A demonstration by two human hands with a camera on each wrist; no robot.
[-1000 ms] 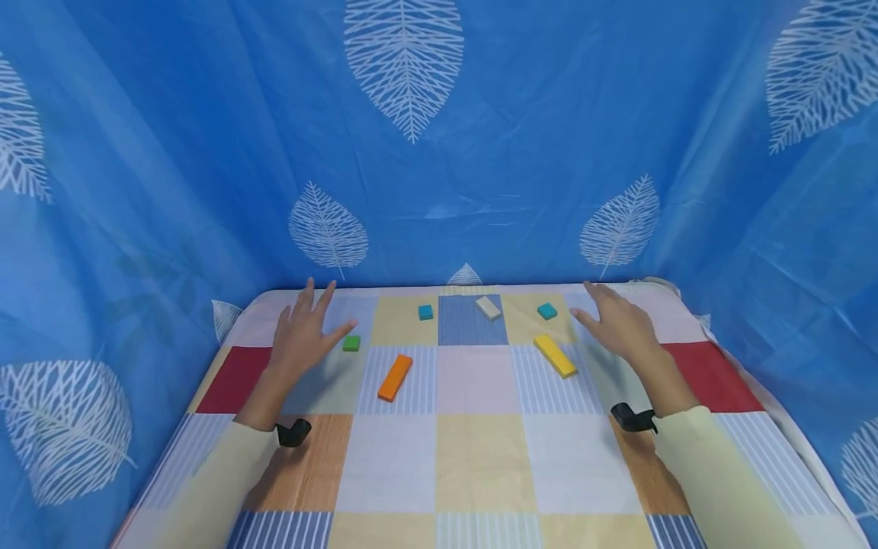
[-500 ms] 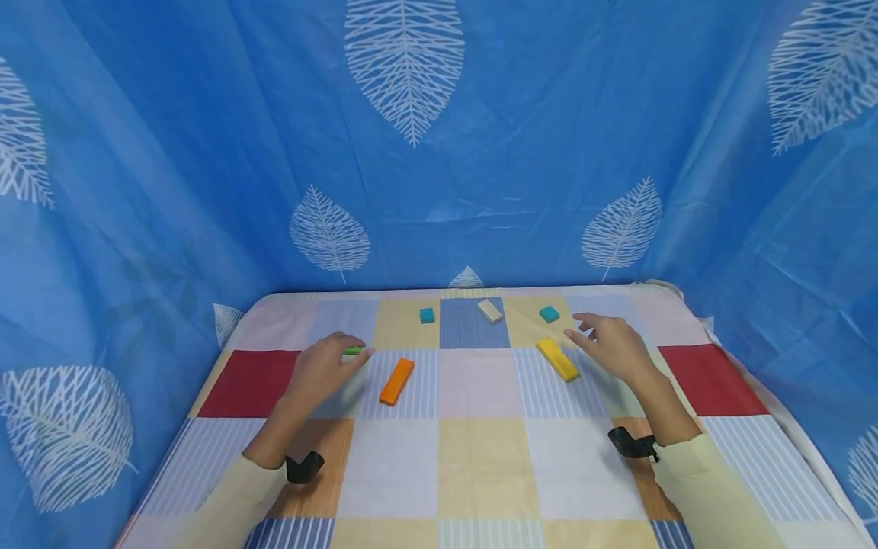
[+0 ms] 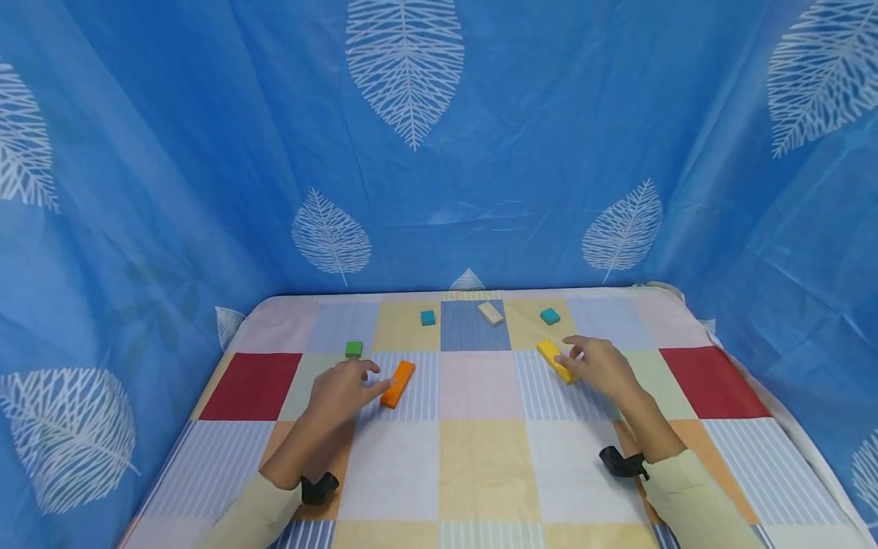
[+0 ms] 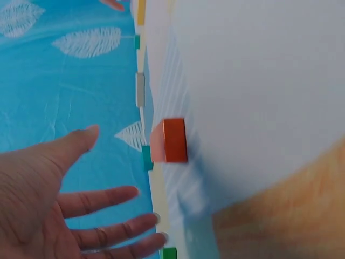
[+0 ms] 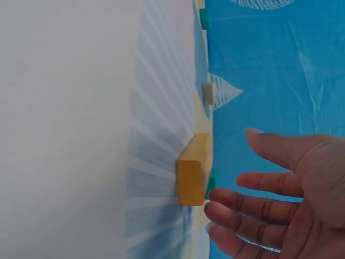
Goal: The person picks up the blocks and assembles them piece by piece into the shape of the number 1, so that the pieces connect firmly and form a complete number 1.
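A blue curtain with white leaf prints [image 3: 480, 191] hangs at twelve o'clock and down both sides of the surface [image 3: 487, 473], which wears a patchwork cloth. Two pale sleeves, the left sleeve [image 3: 250, 515] at seven o'clock and the right sleeve [image 3: 696, 499] at five, lead to the hands, each with a black gadget at its wrist. The left hand [image 3: 341, 393] has its fingers spread and slightly bent, with nothing gripped; the right hand [image 3: 602, 367] has its thumb apart from loosely curved fingers, also gripping nothing. The orange block [image 3: 399, 383] lies at three o'clock of the left hand, its far end toward one. The yellow block [image 3: 557, 362] lies at nine o'clock of the right hand, its far end toward eleven; whether fingertips touch it, I cannot tell. The white block [image 3: 490, 313] sits at ten o'clock from the yellow one. Smallest are the green block [image 3: 354, 349], between twelve and one o'clock of the left hand, and two teal blocks: one [image 3: 428, 317] at one o'clock from the orange block, the other [image 3: 550, 316] just past twelve from the yellow.
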